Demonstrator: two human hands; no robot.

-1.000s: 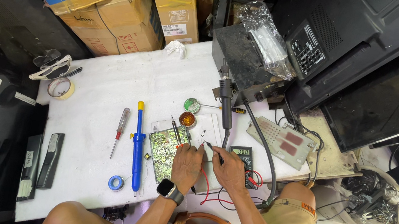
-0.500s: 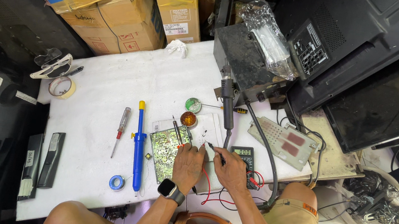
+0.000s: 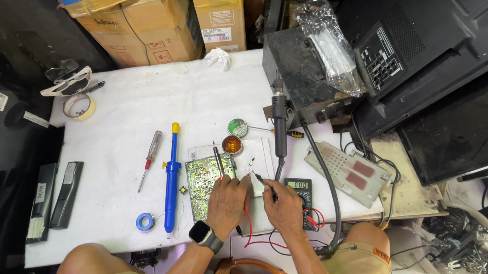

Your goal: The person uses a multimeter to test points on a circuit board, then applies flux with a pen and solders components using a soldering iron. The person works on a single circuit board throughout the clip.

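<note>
A green circuit board point(image 3: 202, 182) lies on the white table point(image 3: 132, 115) in front of me. My left hand point(image 3: 229, 200), with a smartwatch point(image 3: 203, 234) on the wrist, holds a red-wired meter probe point(image 3: 218, 164) whose tip touches the board. My right hand point(image 3: 282, 206) holds a black probe point(image 3: 262, 179) over a small white piece beside the board. A black multimeter point(image 3: 300, 191) with a lit display sits just right of my hands, red and black leads trailing from it.
A blue desoldering pump point(image 3: 171, 178), a red screwdriver point(image 3: 150, 156), a blue tape roll point(image 3: 145, 221), two round tins point(image 3: 234, 136) and a hot-air handle point(image 3: 280, 129) lie nearby. A dark station box point(image 3: 297, 74) stands behind. Cardboard boxes point(image 3: 146, 15) sit at the back, remotes point(image 3: 55, 193) at left.
Both hands stay at the board; the probes have shifted only slightly.
</note>
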